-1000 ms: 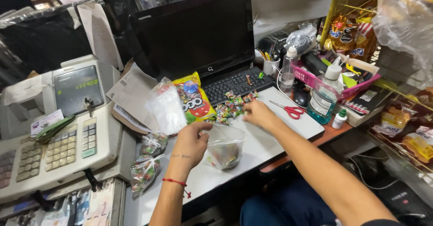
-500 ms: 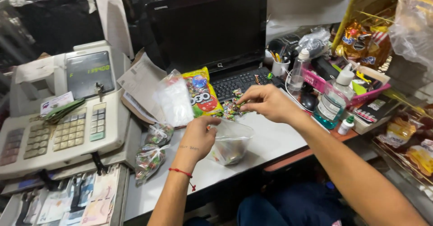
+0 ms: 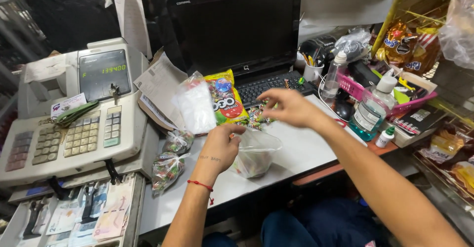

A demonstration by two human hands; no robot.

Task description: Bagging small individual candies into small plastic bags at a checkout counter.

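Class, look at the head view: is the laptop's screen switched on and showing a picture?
No: the laptop screen is plain black, while the left hand holds a clear plastic bag on the desk before it.

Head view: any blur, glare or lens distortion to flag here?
Head view: right hand is motion-blurred, left hand on the clear bag fairly sharp; wide-angle bending shows at the cash register; laptop screen dark, without strong glare.

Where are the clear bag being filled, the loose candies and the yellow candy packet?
clear bag (image 3: 256,153), head view, on its clear side wall.
loose candies (image 3: 256,114), head view, middle of the pile.
yellow candy packet (image 3: 224,99), head view, on its printed front.
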